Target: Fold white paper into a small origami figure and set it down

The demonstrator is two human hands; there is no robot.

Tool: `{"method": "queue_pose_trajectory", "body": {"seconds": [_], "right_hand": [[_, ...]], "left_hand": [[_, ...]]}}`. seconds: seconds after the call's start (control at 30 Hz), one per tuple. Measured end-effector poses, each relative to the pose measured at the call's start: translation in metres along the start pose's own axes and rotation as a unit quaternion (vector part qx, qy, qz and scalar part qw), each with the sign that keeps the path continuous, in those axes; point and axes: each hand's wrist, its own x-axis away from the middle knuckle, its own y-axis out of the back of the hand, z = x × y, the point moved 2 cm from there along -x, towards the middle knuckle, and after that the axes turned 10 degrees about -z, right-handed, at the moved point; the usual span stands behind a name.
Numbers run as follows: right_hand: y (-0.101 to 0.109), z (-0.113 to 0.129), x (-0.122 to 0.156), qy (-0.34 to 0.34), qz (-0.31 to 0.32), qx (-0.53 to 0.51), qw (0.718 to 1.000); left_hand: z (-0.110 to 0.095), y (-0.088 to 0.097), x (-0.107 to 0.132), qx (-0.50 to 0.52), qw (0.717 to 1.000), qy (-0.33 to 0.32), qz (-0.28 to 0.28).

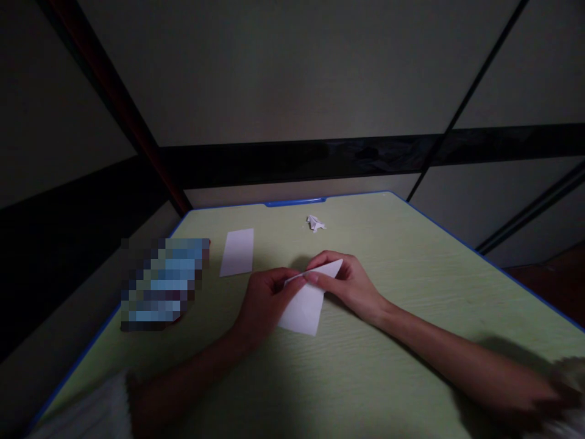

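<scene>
A white sheet of paper (304, 310) with a fold along its upper part is held above the table between both hands. My left hand (267, 299) pinches its upper left side, thumb on the near face. On the upper right, my right hand (351, 283) grips the folded edge, its thumb close to the left thumb. One corner of the paper points up to the right. Most fingertips are hidden behind the sheet. Beyond the hands lies a small folded paper figure (314, 224), and left of it a flat white rectangle of paper (237, 252).
A pale green table (411, 274) with a blue rim spreads under the hands. At its left edge lies a pixelated bluish object (167, 283) that I cannot make out. A blue strip (296, 202) sits at the far edge, against cabinet panels (292, 73).
</scene>
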Motion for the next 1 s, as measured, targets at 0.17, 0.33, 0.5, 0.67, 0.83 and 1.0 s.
{"method": "queue_pose_trajectory", "body": {"seconds": [0.17,0.33,0.5,0.67,0.83,1.0], "right_hand": [[-0.0004,0.0004,0.0001,0.000,-0.007,-0.004,1.000],[0.0016,-0.0008,-0.0005,0.004,-0.005,-0.020,1.000],[0.0012,-0.0018,0.0001,0.004,-0.013,-0.025,1.000],[0.0018,-0.0041,-0.0017,-0.016,-0.044,-0.070,0.997],[0.0045,-0.0051,-0.0049,-0.027,-0.080,-0.093,0.992],[0.0078,-0.0033,-0.0064,0.010,-0.087,-0.082,0.993]], "left_hand": [[-0.0010,-0.0004,0.0019,-0.011,1.000,-0.011,0.010],[0.0002,-0.0011,0.0024,-0.006,1.000,-0.009,0.027],[0.0017,-0.0009,0.0012,-0.007,1.000,-0.017,0.016],[-0.0008,0.0005,0.0006,-0.008,1.000,-0.012,0.009],[-0.0012,0.0004,-0.0007,-0.013,1.000,-0.007,0.008],[-0.0023,0.0004,-0.0011,-0.012,1.000,-0.010,0.010]]}}
